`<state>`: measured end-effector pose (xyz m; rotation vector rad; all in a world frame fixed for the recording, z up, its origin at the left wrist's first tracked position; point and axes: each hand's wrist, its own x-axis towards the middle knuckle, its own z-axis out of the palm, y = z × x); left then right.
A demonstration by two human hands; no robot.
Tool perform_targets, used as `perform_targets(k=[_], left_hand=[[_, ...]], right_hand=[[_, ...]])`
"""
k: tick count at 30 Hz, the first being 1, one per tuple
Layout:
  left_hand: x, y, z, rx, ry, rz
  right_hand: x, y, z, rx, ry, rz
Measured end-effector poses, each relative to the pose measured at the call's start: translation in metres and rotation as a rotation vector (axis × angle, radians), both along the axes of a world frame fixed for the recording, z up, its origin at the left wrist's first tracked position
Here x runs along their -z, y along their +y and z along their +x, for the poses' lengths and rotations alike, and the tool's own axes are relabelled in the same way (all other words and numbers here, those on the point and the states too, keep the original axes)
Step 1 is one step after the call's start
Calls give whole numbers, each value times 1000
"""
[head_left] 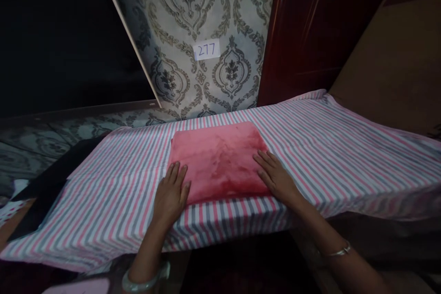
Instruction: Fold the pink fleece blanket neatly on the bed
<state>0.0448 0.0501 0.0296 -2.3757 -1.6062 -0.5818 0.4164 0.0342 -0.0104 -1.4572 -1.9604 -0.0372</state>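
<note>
A folded pink plush cloth point(220, 161) lies flat near the front edge of a table spread with a striped tablecloth point(324, 147). Its pile shows darker red smudges across the middle and right. My left hand point(171, 193) rests with fingers stretched out on the cloth's left edge. On the opposite side, my right hand point(277, 177) lies flat over the right edge, fingers extended. Neither hand grips anything. Whether the cloth has more layers underneath cannot be seen.
A large dark screen point(69, 41) stands at the back left. Behind the table is patterned wallpaper point(230, 18) with a paper label point(206, 49) reading 277. A dark red glossy panel point(303, 32) and a brown board point(396, 64) rise at the right.
</note>
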Motion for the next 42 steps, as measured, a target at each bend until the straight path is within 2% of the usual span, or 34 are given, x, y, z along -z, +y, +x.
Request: perform_targets(k=[5,10,15,20,26,35,39,42], left_hand=[[6,3,1,33,-58,69],[6,-9,-6,43,-40,113],[8,-20,-23,163,28,163],[6,-17,-35,259,78,235],[3,-19,-38,281,86,228],[6,-22,-42,249,86,338],[-4,-27,-39,262,112,336],[-17,-36,-21,261,90,287]], right_hand=[[1,-1,-5,-6,175,-28],[2,-8,3,-78,259,-74],[7,-25,15,-172,185,-81],[7,-35,15,-180,121,-62],[3,-42,15,-208,113,-56],[7,-45,15,-163,62,8],[12,-42,14,-129,65,34],[13,-41,14,-98,90,38]])
